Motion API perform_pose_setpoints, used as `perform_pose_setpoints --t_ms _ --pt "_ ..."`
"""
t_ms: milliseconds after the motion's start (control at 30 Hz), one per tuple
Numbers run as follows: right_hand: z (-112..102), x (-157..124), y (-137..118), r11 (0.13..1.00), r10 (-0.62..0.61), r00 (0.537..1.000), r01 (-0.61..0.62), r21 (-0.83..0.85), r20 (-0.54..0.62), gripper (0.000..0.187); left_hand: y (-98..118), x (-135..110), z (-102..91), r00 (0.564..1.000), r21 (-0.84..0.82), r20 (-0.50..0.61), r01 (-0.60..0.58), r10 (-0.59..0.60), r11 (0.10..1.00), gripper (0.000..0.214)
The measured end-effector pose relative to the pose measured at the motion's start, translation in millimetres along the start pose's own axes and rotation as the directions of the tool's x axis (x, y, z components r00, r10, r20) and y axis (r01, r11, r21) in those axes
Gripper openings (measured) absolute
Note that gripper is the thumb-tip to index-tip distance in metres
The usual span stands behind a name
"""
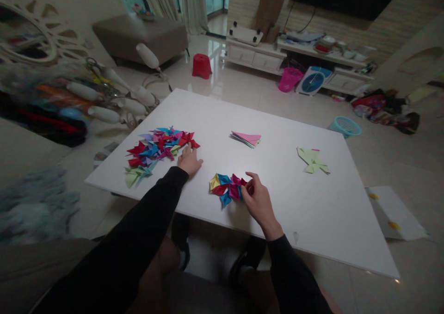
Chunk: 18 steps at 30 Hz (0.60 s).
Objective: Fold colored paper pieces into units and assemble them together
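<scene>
A pile of small folded paper cranes [157,143] in red, blue, purple, pink and green lies on the left of the white table [277,138]. At the pile's right edge is my left hand [189,161], open, its fingertips by a red and a light green piece and the thumb spread away. A smaller cluster of shiny folded paper pieces [225,188] in yellow, blue, red and magenta lies near the front edge. My right hand [258,200] closes thumb and fingers around a red folded paper piece [243,182] at the cluster's right end, partly hidden by the fingers.
A stack of folded paper [247,139], pink on top, lies mid-table. Light green folded papers [313,160] with a pink strip lie at the right. Beyond the table stand a red stool [201,66], a turquoise basket [345,126] and, at the left, a lamp [130,106] with several white arms.
</scene>
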State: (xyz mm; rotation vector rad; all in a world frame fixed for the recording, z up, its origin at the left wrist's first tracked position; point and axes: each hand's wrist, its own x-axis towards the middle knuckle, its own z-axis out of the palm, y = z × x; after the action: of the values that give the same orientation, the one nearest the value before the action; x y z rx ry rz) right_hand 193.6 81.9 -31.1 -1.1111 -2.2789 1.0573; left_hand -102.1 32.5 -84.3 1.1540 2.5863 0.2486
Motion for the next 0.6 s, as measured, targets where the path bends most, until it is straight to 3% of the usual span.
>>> perform_pose_setpoints --t_ms 233,600 --pt "-0.5 -1.0 0.5 1.0 0.008 1.0 -0.008 -0.011 0.008 0.036 -0.1 -0.2 6.0 0.993 0.003 -0.062 -0.099 0.099 0.995 0.045" --pt "1.8 -0.7 -1.0 1.0 0.005 1.0 -0.005 -0.019 0.011 0.035 -7.9 8.3 13.1 0.989 -0.021 -0.057 -0.137 0.136 0.99 0.068"
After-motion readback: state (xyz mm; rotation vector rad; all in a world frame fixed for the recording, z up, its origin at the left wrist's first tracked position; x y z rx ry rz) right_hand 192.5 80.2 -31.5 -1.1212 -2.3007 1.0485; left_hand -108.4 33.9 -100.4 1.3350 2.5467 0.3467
